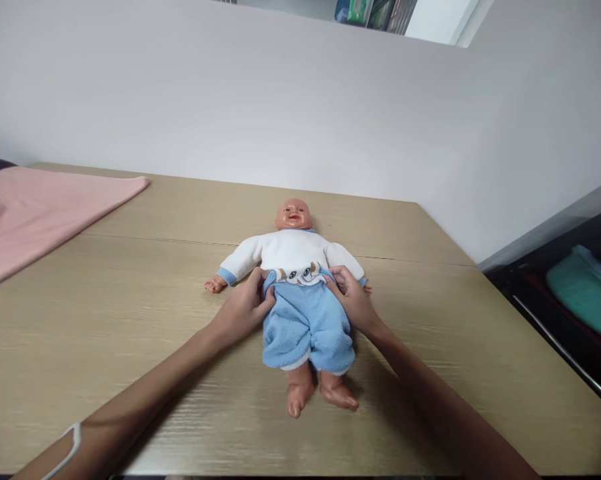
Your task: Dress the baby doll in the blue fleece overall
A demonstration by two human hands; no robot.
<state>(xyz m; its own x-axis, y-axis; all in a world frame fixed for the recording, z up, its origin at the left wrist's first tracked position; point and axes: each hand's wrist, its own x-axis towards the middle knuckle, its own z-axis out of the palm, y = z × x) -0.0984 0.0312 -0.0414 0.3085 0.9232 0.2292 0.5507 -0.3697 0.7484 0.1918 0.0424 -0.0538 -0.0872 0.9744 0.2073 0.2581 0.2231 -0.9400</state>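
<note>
A baby doll lies on its back on the wooden table, head toward the wall and bare feet toward me. It wears a white top with blue cuffs and light blue pants. At the doll's waist, on the left side, my left hand pinches the hem of the top. My right hand grips the same hem at the right side of the waist. Between my hands the hem is bunched up, with printed eyes showing on it above the pants.
A pink cloth lies over the table's left part. Behind the table stands a pale wall with an opening at the top. Beyond the table's right edge, a green folded item rests on something black.
</note>
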